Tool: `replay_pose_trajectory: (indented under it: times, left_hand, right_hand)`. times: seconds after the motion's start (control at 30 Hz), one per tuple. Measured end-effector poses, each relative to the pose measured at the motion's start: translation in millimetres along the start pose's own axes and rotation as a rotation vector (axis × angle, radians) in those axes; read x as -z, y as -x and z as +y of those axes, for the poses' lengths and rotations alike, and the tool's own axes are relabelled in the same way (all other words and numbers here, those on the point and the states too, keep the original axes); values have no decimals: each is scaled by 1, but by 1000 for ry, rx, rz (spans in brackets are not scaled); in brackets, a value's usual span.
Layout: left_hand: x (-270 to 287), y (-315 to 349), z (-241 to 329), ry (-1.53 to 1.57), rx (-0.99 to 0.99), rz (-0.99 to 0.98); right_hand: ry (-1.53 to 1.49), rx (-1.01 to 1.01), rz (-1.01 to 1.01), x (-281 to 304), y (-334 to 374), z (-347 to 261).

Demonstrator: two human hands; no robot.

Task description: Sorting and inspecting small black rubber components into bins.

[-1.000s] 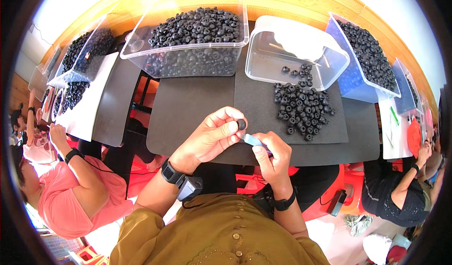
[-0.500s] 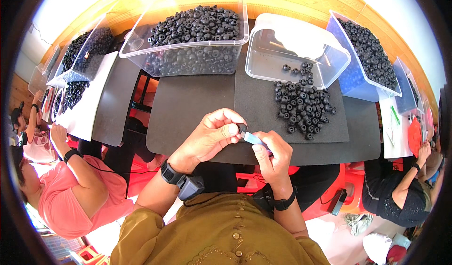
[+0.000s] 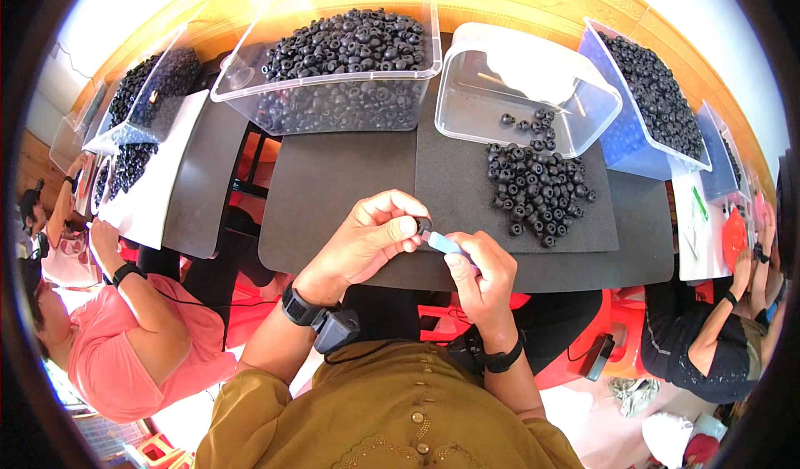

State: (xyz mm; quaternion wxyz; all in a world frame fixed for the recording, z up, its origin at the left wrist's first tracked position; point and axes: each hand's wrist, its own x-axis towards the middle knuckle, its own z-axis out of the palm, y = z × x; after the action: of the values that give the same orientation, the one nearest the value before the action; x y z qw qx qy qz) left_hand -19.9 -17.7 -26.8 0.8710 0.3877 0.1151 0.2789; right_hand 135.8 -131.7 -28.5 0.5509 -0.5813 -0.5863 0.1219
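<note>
Between the thumb and fingers of my left hand [image 3: 375,240] is a small round black bead-like piece [image 3: 423,225] with a hole. My right hand [image 3: 483,279] grips a slim tool with a light blue handle [image 3: 444,243], its tip up against the black piece. The exact shape of that tip is too small to make out. Both hands are held over the front edge of the dark table [image 3: 333,194]. Beyond my right hand, a heap of similar black pieces [image 3: 537,190] lies on a dark mat [image 3: 450,177].
A clear bin [image 3: 350,106] full of black pieces stands at the back. Beside it a clear tub [image 3: 612,110] lies on its side, a few pieces at its mouth. More filled bins [image 3: 646,148] stand right and left. People sit on both sides, one in a pink top [image 3: 150,344].
My hands stay almost in place; the black piece and the tool have shifted very slightly. At the right, a co-worker's arms have moved near a red item.
</note>
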Motion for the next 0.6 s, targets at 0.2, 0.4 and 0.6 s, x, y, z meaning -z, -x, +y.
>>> replay_pose_trajectory:
  times: [0.2,0.4,0.6]
  left_hand:
    - [3,1,-3,42,23,1]
    - [3,0,-1,69,55,-34]
    - [-8,7,0,36,71,-147]
  right_hand:
    - [24,4,-2,-1,0,0]
    - [41,23,27,-2,2,-1]
    - [-139,-235,212,4,4,11]
